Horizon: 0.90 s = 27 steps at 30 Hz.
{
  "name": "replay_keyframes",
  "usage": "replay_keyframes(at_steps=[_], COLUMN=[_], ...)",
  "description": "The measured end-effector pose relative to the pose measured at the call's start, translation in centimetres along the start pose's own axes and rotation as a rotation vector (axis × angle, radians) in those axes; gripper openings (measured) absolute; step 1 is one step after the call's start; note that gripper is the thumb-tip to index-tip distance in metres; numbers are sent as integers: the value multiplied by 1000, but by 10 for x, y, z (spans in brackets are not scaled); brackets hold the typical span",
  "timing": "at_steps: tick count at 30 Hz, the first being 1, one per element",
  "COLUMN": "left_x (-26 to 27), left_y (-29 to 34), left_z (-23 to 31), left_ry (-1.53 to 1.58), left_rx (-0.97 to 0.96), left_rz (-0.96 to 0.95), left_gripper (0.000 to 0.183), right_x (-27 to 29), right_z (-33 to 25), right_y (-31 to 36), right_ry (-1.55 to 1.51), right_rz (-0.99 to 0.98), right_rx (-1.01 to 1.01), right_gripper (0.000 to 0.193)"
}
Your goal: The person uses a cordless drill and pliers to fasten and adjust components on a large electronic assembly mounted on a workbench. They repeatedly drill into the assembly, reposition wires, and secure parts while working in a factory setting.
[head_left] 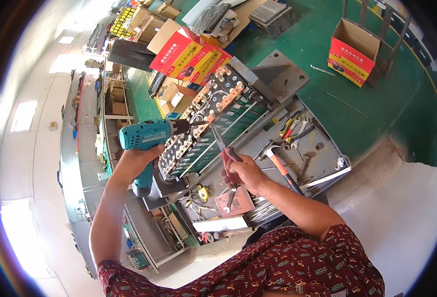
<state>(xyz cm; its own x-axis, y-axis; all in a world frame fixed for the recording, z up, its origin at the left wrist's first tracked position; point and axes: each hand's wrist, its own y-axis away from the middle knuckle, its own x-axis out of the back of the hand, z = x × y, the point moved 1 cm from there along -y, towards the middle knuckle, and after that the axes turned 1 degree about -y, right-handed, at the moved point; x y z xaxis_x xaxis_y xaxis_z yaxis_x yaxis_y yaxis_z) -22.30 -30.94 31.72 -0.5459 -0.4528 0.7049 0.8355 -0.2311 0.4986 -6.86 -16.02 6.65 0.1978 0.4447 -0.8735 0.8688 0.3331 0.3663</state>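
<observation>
Holding: left hand (140,161), closed round teal cordless drill (144,134); right hand (248,174), closed on red-handled pliers (225,153). Both tips near copper-coloured connector (210,118), battery pack (232,120).

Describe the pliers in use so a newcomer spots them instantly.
Find the big slanted block of battery cells mid-picture. Over its lower right side, the right hand grips the pliers, their jaws angled up and left toward the copper-coloured pieces on top. Unlike the tools lying in the grey tray, these are held, with red-and-dark handles.
</observation>
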Motion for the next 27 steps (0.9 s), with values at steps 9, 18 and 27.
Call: replay_keyframes(at_steps=[9,18,27], left_x=[24,21,21], left_y=[-31,-33,-29], left_z=[31,41,42], left_ry=[-333,-287,-282], left_rx=[-109,-59,-30], left_rz=[-88,-99,-21], left_gripper=[19,22,28], right_x=[-15,-38,-47], right_z=[24,47,52], right_y=[-9,-25,-29], right_ry=[-53,-152,-221], right_rz=[76,125,147], right_rx=[145,206,253], right_gripper=[32,22,13])
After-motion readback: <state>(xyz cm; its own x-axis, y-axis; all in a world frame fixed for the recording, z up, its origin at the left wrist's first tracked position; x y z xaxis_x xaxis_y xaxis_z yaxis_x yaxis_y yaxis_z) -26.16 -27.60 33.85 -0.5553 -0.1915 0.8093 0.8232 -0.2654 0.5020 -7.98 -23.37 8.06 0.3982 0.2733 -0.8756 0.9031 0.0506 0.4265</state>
